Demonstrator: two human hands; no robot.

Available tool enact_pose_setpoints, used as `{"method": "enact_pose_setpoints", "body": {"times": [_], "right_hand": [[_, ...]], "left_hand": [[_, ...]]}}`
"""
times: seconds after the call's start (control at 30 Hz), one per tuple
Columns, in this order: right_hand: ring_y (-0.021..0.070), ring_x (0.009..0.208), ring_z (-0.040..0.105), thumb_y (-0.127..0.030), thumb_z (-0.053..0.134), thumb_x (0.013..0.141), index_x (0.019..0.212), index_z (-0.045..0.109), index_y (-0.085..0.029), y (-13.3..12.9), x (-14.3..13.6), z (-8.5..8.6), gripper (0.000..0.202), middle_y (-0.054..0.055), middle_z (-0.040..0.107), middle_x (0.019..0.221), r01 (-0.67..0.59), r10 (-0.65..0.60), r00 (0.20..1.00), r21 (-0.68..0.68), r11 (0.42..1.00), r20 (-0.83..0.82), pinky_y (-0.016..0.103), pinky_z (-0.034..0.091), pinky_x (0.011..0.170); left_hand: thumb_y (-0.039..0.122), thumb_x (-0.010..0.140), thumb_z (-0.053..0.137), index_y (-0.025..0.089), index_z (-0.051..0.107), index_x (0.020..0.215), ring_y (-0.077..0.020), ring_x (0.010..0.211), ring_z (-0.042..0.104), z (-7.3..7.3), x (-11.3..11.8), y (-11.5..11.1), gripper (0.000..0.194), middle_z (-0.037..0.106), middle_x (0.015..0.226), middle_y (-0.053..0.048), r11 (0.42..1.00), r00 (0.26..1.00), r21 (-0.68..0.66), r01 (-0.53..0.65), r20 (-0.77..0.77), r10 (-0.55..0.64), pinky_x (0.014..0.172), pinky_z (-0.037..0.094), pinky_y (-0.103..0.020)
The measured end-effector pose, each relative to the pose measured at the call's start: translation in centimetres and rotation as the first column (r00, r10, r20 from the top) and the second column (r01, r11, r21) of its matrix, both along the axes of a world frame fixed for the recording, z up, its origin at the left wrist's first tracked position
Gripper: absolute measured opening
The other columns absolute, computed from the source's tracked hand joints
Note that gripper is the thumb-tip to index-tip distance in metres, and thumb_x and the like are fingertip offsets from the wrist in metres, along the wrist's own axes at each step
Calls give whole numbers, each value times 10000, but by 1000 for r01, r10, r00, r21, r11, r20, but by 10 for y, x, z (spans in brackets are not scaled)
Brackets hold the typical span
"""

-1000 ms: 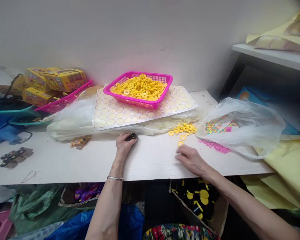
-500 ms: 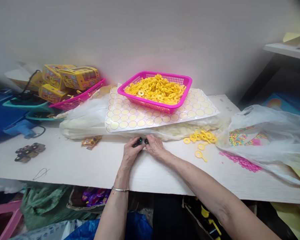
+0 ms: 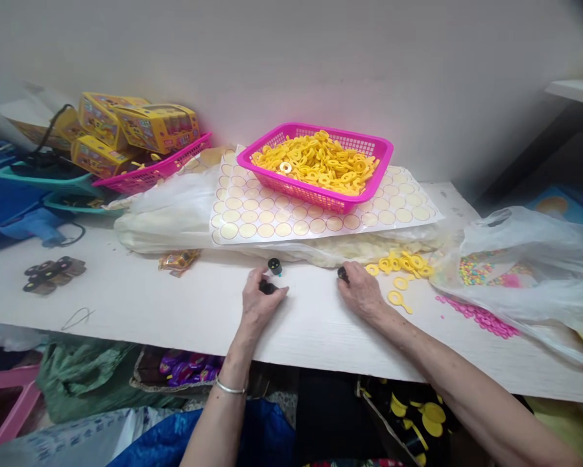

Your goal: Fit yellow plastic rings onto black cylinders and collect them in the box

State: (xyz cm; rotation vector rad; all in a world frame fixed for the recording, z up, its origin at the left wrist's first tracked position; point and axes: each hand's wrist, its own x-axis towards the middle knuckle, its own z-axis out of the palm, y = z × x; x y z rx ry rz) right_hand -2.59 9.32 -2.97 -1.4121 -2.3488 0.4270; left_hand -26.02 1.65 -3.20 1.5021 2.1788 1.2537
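Near the middle of the white table, my left hand (image 3: 258,297) curls around a small black piece (image 3: 266,287). Another black cylinder (image 3: 274,265) stands just beyond its fingertips, with a bit of green at its base. My right hand (image 3: 362,288) is apart from the left, farther right, and its fingers grip a small dark piece (image 3: 342,274). Close to the right hand lie loose yellow rings with handles (image 3: 399,298). Behind both hands, a pink basket (image 3: 315,191) full of yellow ring pieces rests on a sheet of round stickers (image 3: 284,230).
Dark blocks (image 3: 52,275) and an orange wrapper (image 3: 179,261) lie at left. Yellow boxes (image 3: 159,126) fill another pink basket behind them. Pink pieces (image 3: 480,316) sit beside a plastic bag (image 3: 539,246) at right. Open containers are below the table's front edge.
My hands have separated. The right hand has moved right with a dark piece, while the left hand has opened out somewhat, and a black cylinder now shows beside it. The view has shifted slightly.
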Motion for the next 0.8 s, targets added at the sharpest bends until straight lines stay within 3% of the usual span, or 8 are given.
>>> {"method": "enact_pose_setpoints", "body": {"times": [0.2, 0.37, 0.53, 0.67, 0.8], "right_hand": [[223, 830, 540, -208, 447, 813, 1046, 525, -125, 8, 18, -20, 260, 104, 602, 902, 84, -83, 996, 109, 990, -19, 304, 417, 690], [273, 939, 522, -198, 485, 793, 1100, 502, -113, 3, 27, -10, 319, 156, 579, 1021, 86, -77, 996, 196, 977, -53, 370, 444, 771], [223, 900, 538, -121, 434, 770, 1002, 529, -156, -19, 27, 1, 254, 120, 552, 1014, 12, 35, 940, 136, 991, -339, 339, 463, 768], [124, 643, 489, -38, 419, 652, 1029, 522, -158, -32, 17, -3, 409, 66, 528, 967, -187, 108, 846, -101, 977, -522, 265, 446, 617], [99, 650, 453, -12, 406, 584, 1098, 509, -154, -30, 7, -2, 543, 44, 516, 974, -367, 149, 755, -224, 903, -638, 229, 405, 594]], "left_hand": [[218, 578, 713, 170, 564, 810, -238, 966, 514, -16, 66, -2, 280, 547, 1048, -97, 976, 934, 60, 209, -309, -181, 849, 474, -382], [287, 643, 708, 171, 528, 762, -250, 911, 479, -14, 108, 11, 245, 541, 1011, -115, 960, 870, -38, 277, -414, -267, 794, 479, -415], [445, 575, 757, 145, 505, 1063, -295, 1023, 467, -13, 108, 14, 626, 493, 1156, -160, 953, 893, -45, 300, -339, -297, 855, 455, -454], [341, 576, 753, 135, 461, 1175, -292, 1067, 476, -13, 99, 16, 698, 484, 1194, -154, 941, 905, -84, 328, -257, -339, 901, 441, -437], [231, 564, 717, 119, 447, 1205, -307, 1122, 460, -9, 93, 17, 705, 468, 1222, -167, 916, 891, -157, 369, -223, -396, 945, 415, -443]]}}
